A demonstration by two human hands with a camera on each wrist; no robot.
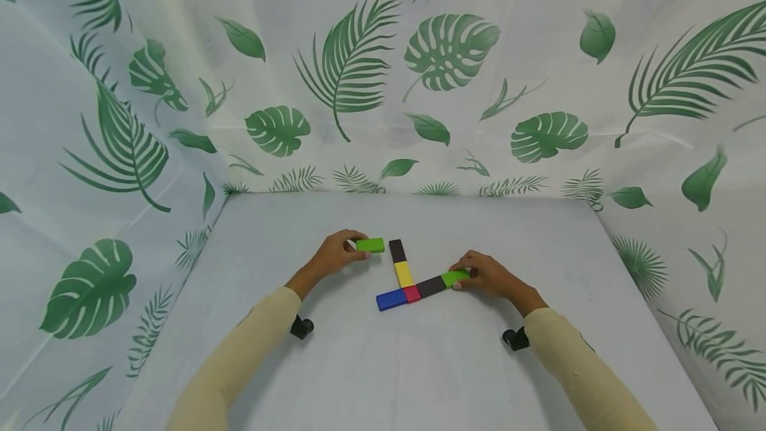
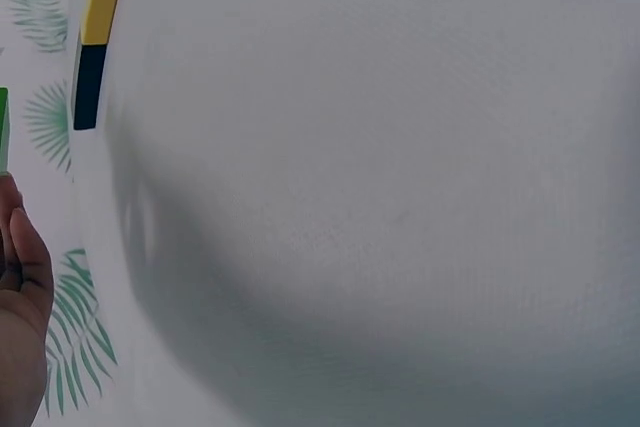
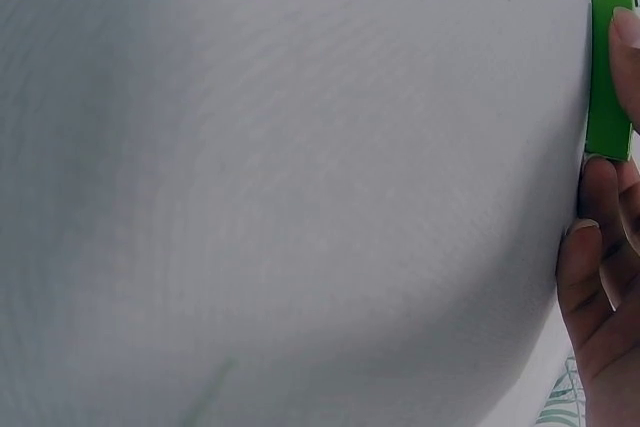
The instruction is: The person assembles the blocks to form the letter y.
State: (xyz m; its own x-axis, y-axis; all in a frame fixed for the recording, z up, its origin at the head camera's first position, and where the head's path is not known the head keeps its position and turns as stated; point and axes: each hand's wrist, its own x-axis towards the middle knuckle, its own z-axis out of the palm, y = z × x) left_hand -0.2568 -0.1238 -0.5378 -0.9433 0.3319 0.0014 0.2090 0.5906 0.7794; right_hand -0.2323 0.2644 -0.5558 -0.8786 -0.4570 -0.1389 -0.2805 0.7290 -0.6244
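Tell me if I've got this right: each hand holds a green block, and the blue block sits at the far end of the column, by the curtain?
Not quite. The head view shows the blue block at the near end of the row, beside the pink block. Each hand, left hand and right hand, does hold a green block.

Cream long sleeves [image 1: 239, 351], black wrist mounts [image 1: 301, 327]

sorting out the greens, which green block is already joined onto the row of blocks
The green block pinched by the right hand: it butts against the dark block at the row's right end. The other green block, in the left hand, touches no block.
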